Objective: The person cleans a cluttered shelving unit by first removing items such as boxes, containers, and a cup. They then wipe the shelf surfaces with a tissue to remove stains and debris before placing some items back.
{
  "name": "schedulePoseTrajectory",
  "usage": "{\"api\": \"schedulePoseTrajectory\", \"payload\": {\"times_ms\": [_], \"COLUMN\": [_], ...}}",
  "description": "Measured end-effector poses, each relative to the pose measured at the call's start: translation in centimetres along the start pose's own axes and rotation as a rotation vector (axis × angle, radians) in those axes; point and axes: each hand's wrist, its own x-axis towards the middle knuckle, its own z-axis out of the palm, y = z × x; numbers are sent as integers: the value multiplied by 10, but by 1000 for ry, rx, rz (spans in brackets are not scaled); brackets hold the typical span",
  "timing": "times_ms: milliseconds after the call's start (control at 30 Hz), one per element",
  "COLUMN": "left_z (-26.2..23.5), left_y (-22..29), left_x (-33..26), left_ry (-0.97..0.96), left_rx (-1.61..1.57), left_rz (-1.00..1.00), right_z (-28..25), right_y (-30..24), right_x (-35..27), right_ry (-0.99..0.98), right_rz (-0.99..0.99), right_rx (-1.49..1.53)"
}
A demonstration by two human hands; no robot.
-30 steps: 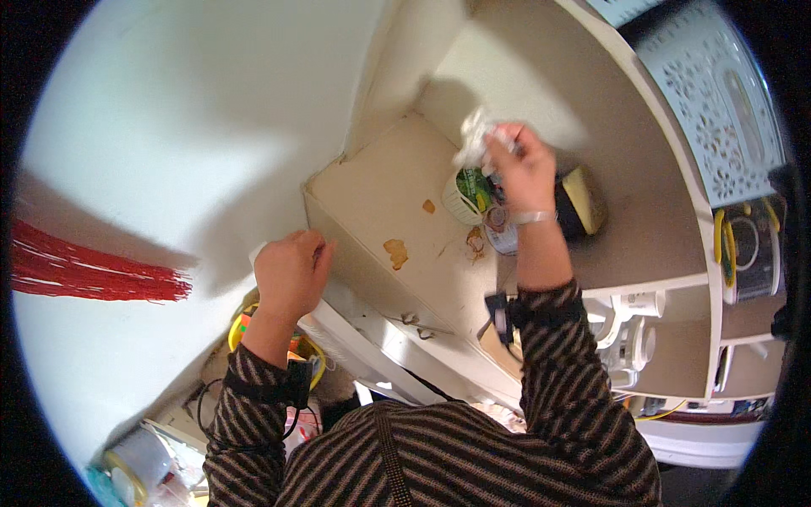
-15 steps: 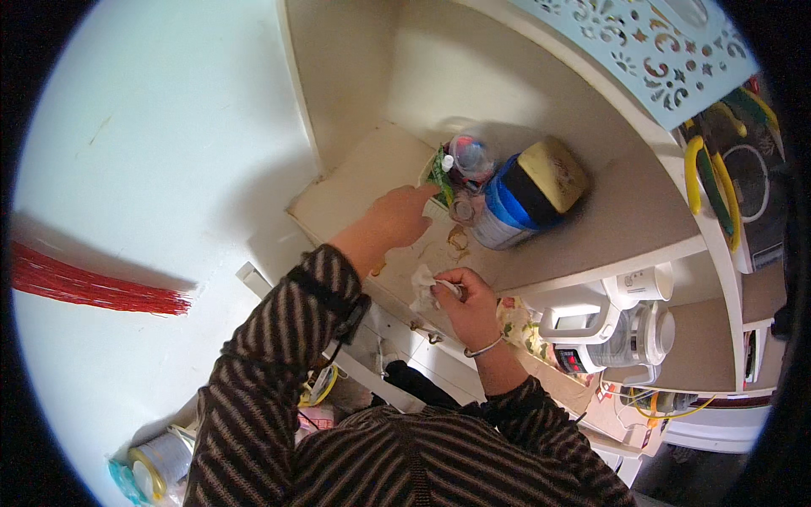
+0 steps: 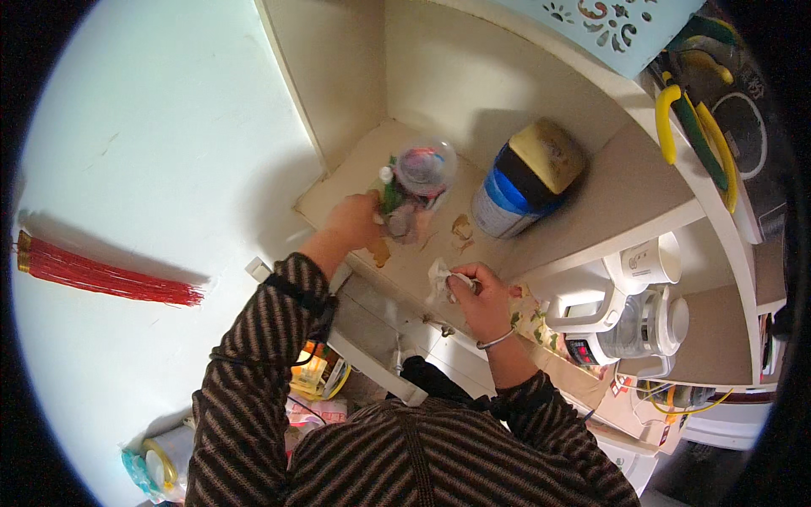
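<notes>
Gripping clear jar (image 3: 420, 182), left hand (image 3: 359, 221) outstretched

Your sleeves (image 3: 253, 372) are striped brown and black. The cloth (image 3: 439, 281) in your right hand (image 3: 483, 296) is white. The shelf (image 3: 422, 245) is cream with brown stains (image 3: 461, 228). The tub (image 3: 524, 182) is blue with a yellow lid, the tassel (image 3: 110, 275) red, and the basket (image 3: 612, 25) pale blue with cut-out patterns.

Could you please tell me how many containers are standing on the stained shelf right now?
2: a clear plastic bottle gripped by the left hand, and a blue canister with a tan lid to its right. Others may be hidden.
</notes>
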Motion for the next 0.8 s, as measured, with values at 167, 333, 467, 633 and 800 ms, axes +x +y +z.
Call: {"api": "schedulePoseTrajectory", "payload": {"times_ms": [167, 333, 467, 633, 800], "left_z": [-27, -47, -55, -50, -53], "left_y": [-50, -75, -81, -79, -69], "left_x": [-28, -37, -45, -53, -57], "left_ry": [7, 77, 83, 111, 127], "left_rx": [-50, -73, -11, 39, -63], "left_rz": [-46, -140, -186, -226, -261], "right_z": [13, 32, 54, 86, 98], "right_y": [14, 16, 10, 15, 33], "right_x": [14, 56, 101, 192, 257], "right_ry": [36, 165, 274, 503, 392], "right_rz": [-14, 21, -23, -77, 128], "right_rx": [-9, 18, -152, -451, -716]}}
